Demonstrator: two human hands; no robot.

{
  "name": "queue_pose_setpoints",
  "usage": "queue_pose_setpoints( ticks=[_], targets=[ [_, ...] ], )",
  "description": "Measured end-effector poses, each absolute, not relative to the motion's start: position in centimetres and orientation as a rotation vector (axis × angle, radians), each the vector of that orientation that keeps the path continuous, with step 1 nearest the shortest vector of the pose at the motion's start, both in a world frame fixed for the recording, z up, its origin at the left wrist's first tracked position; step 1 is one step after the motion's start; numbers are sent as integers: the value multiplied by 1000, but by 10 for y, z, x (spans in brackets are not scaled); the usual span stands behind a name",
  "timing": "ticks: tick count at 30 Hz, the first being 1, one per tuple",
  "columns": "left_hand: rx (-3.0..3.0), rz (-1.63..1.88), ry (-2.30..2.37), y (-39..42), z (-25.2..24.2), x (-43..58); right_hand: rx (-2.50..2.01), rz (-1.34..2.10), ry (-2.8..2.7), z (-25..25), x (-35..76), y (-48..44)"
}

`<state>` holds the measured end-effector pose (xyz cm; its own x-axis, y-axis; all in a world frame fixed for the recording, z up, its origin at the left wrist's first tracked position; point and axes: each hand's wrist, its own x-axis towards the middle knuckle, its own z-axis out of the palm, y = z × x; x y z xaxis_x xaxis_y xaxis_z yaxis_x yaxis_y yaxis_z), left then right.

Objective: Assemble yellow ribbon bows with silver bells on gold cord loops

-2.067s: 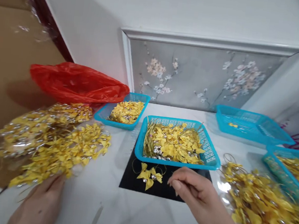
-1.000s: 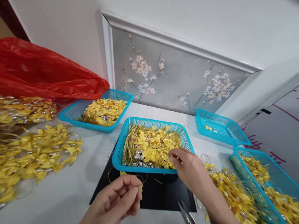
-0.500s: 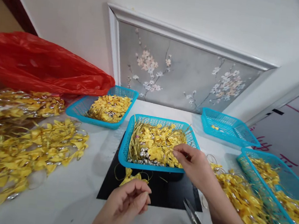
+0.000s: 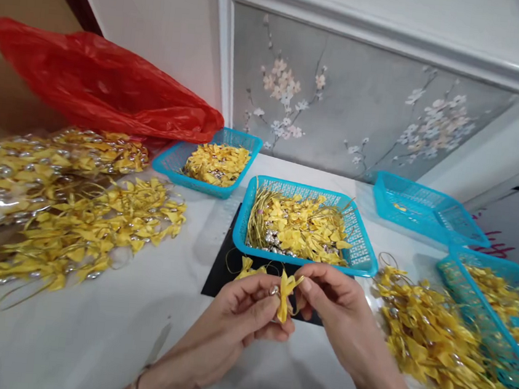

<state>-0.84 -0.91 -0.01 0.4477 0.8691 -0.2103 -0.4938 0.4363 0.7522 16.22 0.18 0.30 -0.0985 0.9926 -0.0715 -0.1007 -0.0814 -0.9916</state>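
In the head view, my left hand is closed, pinching a small silver bell joined to a yellow ribbon bow. My right hand meets it from the right, thumb and forefinger closed on a thin gold cord at the bow. Both hands are in front of a blue basket filled with yellow bows, silver bells and bundled gold cords. Just beyond my left fingers, another yellow bow lies on a black mat, partly hidden.
On the left are a pile of finished-looking bow ornaments, a clear bag of them and a red plastic bag. More bows lie right, beside a blue basket. Other blue baskets stand behind.
My right hand has come back from the middle basket to my left hand. A bow with a bell now shows between them. The camera view has shifted, and the scissors seen earlier are out of sight.
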Motion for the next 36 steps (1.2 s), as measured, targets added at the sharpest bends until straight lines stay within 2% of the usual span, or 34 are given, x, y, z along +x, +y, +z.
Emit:
queue_pose_setpoints(
  ticks=[6,11,17,25,36],
  targets=[
    [815,1003,742,-7,-2,-9,-1157,1413,-1206,-4,160,4],
    [827,1056,881,-5,-3,-5,-1197,1195,-1281,-2,165,-1],
    [867,1095,1018,-6,1,-3,-1145,1317,-1547,4,166,-5],
    [702,968,836,-7,-2,-5,-1072,1412,-1483,6,167,-3],
    [707,989,872,-7,3,-7,-1143,1399,-1671,9,172,-3]
  ],
)
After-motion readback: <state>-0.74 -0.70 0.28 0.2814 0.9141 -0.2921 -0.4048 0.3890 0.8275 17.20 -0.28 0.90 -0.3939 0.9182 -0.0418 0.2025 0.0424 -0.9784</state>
